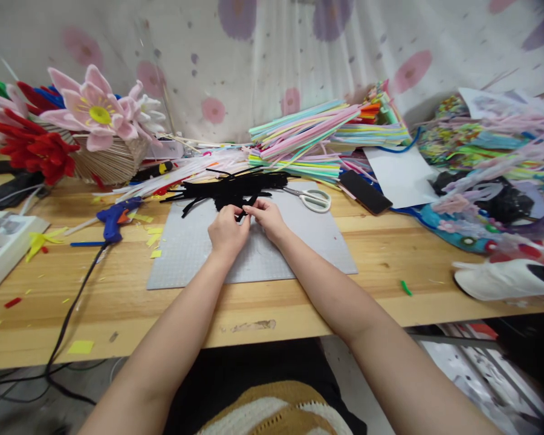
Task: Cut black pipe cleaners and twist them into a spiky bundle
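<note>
Left hand (pixel 226 232), right hand (pixel 269 219) on black pipe cleaners (pixel 231 187); flowers (pixel 95 110) in basket (pixel 111 164)

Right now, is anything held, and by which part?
The left hand and right hand together pinch one black pipe cleaner at the stretch nearest the person; whether that is its end is hidden.

Black pipe cleaners (pixel 234 187) in a loose bundle (ends splayed sideways) at the far edge of the grey mat (pixel 299 251)

Left hand (pixel 228 232) fingertips hidden behind knuckles; hold on black pipe cleaners (pixel 236 188) unclear. White tray (pixel 4 244) cut by left edge.
</note>
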Available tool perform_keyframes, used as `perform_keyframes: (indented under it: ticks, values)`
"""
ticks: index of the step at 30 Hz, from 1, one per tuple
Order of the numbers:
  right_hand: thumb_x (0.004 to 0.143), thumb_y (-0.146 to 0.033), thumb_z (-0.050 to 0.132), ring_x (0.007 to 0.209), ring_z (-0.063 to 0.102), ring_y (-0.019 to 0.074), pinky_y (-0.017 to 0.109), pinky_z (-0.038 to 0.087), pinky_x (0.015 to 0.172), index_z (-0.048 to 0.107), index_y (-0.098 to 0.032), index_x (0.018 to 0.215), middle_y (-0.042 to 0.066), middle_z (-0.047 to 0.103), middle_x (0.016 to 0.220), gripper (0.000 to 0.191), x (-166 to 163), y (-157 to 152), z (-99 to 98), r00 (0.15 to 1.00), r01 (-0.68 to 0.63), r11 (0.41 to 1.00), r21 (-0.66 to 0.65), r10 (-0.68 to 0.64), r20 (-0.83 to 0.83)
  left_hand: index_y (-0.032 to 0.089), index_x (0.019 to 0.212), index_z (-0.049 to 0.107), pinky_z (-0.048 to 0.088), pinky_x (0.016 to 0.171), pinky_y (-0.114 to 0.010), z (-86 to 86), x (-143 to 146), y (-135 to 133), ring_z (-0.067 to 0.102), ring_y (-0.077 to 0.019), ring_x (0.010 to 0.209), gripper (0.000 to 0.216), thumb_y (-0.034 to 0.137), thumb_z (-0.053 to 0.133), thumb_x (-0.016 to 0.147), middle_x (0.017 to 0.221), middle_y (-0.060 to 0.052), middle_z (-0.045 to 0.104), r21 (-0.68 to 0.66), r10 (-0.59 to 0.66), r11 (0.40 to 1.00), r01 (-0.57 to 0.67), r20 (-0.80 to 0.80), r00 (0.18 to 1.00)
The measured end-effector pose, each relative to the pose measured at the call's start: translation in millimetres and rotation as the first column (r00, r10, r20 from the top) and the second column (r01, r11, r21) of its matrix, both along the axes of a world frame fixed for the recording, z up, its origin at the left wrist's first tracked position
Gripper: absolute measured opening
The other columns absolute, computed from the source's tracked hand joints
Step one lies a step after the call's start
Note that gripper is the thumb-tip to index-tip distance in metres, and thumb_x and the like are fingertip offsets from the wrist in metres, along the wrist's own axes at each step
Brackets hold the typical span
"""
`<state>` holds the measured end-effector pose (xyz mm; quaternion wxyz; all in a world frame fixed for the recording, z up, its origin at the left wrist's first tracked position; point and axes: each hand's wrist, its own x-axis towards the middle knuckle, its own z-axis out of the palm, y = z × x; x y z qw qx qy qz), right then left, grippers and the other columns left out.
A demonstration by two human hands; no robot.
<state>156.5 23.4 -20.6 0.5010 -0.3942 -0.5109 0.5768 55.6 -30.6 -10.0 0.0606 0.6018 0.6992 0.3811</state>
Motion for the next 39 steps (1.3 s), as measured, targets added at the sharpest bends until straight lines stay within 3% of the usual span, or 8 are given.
perform_keyframes:
  ticks: [4, 7, 11, 15, 19, 22, 28, 39]
  values:
    - [0.051, -0.044, 0.074, 0.049, 0.03, 0.0053, 0.023, 0.02, 0.048, 0.04, -0.017, 0.05, -0.007, 0.036, 0.048, 0.043, 3, 2, -0.3, 0.999, -0.033, 0.999, -0.006, 0.033, 0.006, 0.017, 0.077, 0.064, 0.045, 0.073, -0.032, 0.0, -2, 3, 0.061, -0.0175, 0.074, 0.013, 0.029, 0.06, 0.073, 0.078, -0.005, 0.066, -0.084, -0.012, 0.995, 0.046, 0.368, 0.93]
    - [0.051, -0.043, 0.075, 0.046, 0.026, 0.0041, 0.023, 0.017, 0.046, 0.041, -0.017, 0.051, -0.008, 0.037, 0.047, 0.043, 7, 4, -1.1, 0.991, -0.131, 0.991, -0.029, 0.132, 0.009, 0.013, 0.069, 0.063, 0.049, 0.069, -0.031, 4.5, -11, 9, 0.061, -0.0156, 0.067, 0.007, 0.019, 0.065, 0.066, 0.068, -0.004, 0.065, -0.207, 0.019, 0.948, 0.243, 0.796, 0.605]
    - [0.05, -0.041, 0.076, 0.044, 0.027, 0.0034, 0.023, 0.016, 0.045, 0.044, -0.017, 0.055, -0.007, 0.04, 0.049, 0.041, 10, 4, -0.5, 0.955, -0.293, 0.954, -0.057, 0.288, -0.073, 0.011, 0.063, 0.064, 0.052, 0.066, -0.025, 13.4, -28, 16, 0.059, -0.0107, 0.06, 0.007, 0.008, 0.06, 0.068, 0.06, -0.004, 0.062, -0.238, 0.096, 0.779, 0.58, 0.959, 0.265]
    - [0.05, -0.04, 0.077, 0.047, 0.033, 0.0046, 0.022, 0.022, 0.046, 0.046, -0.017, 0.059, -0.005, 0.045, 0.054, 0.039, 9, 2, 1.6, 0.929, -0.357, 0.929, -0.095, 0.342, -0.144, 0.013, 0.064, 0.065, 0.052, 0.063, -0.023, 14.1, -39, 19, 0.058, -0.0096, 0.059, 0.012, 0.009, 0.059, 0.073, 0.061, -0.003, 0.063, -0.232, 0.136, 0.703, 0.672, 0.972, 0.194]
    - [0.053, -0.038, 0.074, 0.046, 0.028, 0.0044, 0.023, 0.019, 0.046, 0.04, -0.018, 0.057, -0.007, 0.037, 0.05, 0.039, 6, 4, -0.6, 0.971, -0.198, 0.977, -0.084, 0.183, -0.156, 0.014, 0.075, 0.066, 0.052, 0.066, -0.025, 9.2, -37, 20, 0.062, -0.0125, 0.07, 0.012, 0.025, 0.063, 0.075, 0.075, -0.006, 0.066, -0.192, 0.102, 0.775, 0.602, 0.978, 0.181]
    - [0.057, -0.038, 0.068, 0.047, 0.024, 0.0053, 0.024, 0.018, 0.046, 0.035, -0.02, 0.055, -0.008, 0.03, 0.048, 0.039, 5, 7, -4.8, 0.997, 0.03, 0.998, -0.056, -0.034, -0.074, 0.013, 0.078, 0.063, 0.053, 0.069, -0.03, 4.1, -30, 19, 0.063, -0.0163, 0.077, 0.031, 0.043, 0.061, 0.074, 0.085, -0.01, 0.067, -0.128, 0.002, 0.898, 0.42, 0.958, 0.288]
    - [0.063, -0.039, 0.062, 0.052, 0.028, 0.0072, 0.025, 0.024, 0.052, 0.037, -0.019, 0.055, -0.006, 0.033, 0.053, 0.033, 3, 5, -9.2, 0.977, 0.166, 0.981, 0.096, -0.177, 0.122, 0.018, 0.086, 0.067, 0.048, 0.074, -0.029, -5.1, -12, 7, 0.062, -0.0162, 0.08, 0.024, 0.037, 0.065, 0.071, 0.091, -0.006, 0.068, 0.042, -0.164, 0.986, 0.16, 0.391, 0.906]
    - [0.062, -0.045, 0.065, 0.055, 0.029, 0.0083, 0.024, 0.024, 0.052, 0.038, -0.019, 0.056, -0.005, 0.033, 0.054, 0.037, 0, 3, -7.4, 0.992, 0.086, 0.989, 0.118, -0.096, 0.085, 0.02, 0.087, 0.069, 0.044, 0.077, -0.03, -3.6, -10, 5, 0.063, -0.019, 0.083, 0.02, 0.028, 0.052, 0.08, 0.092, -0.007, 0.069, 0.034, -0.14, 0.99, 0.138, 0.065, 0.988]
